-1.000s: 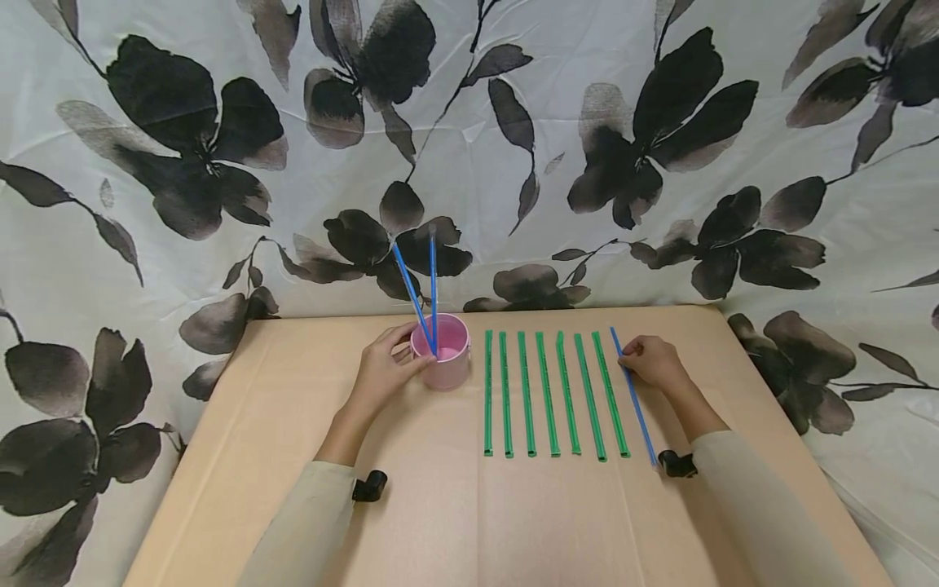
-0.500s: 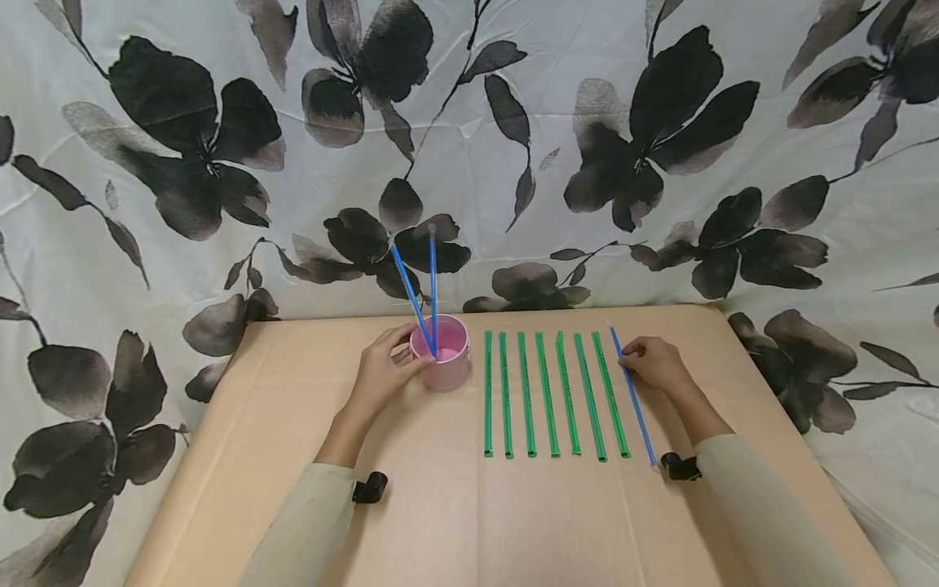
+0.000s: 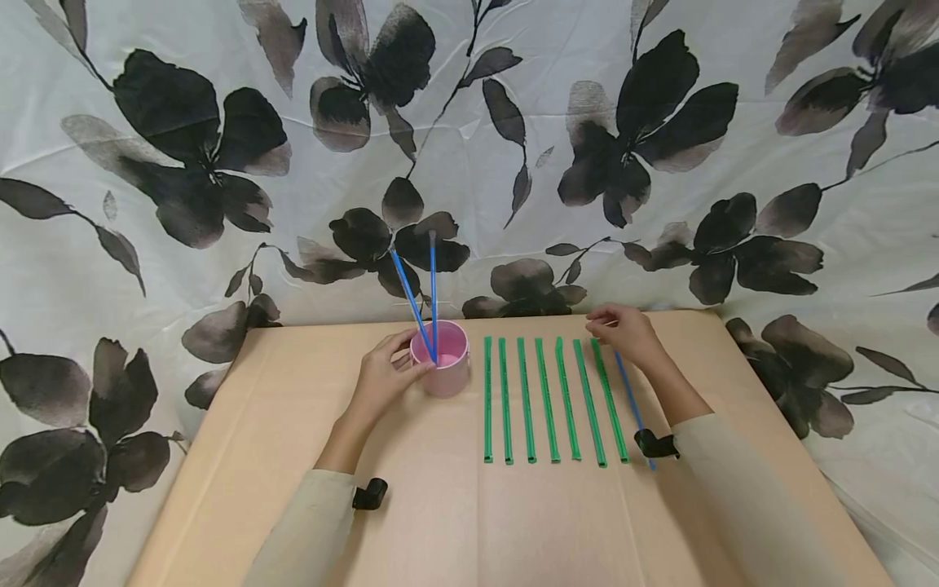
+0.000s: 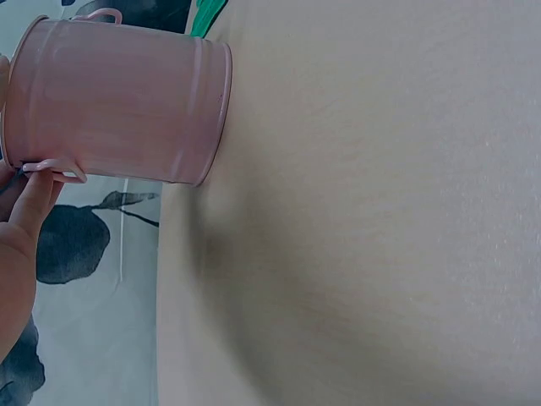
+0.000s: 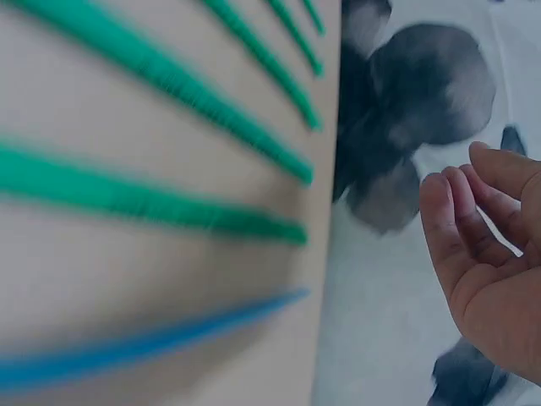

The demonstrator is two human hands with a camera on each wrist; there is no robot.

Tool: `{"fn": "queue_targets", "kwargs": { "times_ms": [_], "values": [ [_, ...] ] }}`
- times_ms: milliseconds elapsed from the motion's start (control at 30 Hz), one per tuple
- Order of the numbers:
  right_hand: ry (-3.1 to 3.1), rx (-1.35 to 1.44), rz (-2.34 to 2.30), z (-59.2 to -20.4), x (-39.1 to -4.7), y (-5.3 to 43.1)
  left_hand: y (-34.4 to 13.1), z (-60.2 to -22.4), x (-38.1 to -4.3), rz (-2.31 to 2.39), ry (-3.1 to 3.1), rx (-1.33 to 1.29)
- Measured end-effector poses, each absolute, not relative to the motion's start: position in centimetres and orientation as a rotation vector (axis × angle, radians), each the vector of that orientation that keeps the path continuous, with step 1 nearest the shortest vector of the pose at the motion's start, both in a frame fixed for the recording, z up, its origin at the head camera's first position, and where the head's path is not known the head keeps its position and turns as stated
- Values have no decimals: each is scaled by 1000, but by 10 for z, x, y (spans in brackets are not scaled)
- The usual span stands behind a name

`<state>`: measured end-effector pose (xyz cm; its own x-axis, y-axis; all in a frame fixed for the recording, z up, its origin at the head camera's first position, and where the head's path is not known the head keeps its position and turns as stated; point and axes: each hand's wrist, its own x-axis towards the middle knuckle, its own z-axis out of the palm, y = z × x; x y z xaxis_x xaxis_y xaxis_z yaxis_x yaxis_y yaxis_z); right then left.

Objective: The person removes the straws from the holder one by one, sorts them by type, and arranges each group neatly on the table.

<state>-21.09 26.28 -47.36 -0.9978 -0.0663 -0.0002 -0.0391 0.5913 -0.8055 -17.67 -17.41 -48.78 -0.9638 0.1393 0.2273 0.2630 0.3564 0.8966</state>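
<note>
My left hand holds a small pink bucket by its rim, at the left of the straws. Two blue straws lean upright inside it. In the left wrist view, fingers touch the side loop of the pink bucket. Above the top ends of the rightmost straws hovers my right hand, its fingers loosely bent around nothing. A single blue straw lies on the table, partly hidden under the right wrist. The right wrist view shows this blue straw apart from the right hand.
Several green straws lie in a spaced row between the bucket and the blue straw. The tan table ends at a back edge against a white cloth with dark flowers. A black wrist camera sits on the right wrist.
My right hand has let go of the blue straw on the table and moved up and left, above the straw tops. My left hand stays on the bucket.
</note>
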Motion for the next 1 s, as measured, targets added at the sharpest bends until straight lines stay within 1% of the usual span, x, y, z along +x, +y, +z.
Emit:
{"fn": "queue_targets", "kwargs": {
  "times_ms": [367,700,1000],
  "values": [
    [2704,-358,-1583,-448,-239,179,-174,-490,-177,-1673,-2499,-362],
    [2703,-420,-1622,-441,-258,105,-172,-488,-178,-1713,-2467,-367],
    [2547,-448,-1712,-434,-276,53,-171,-484,-179,-1708,-2458,-372]
  ]
}}
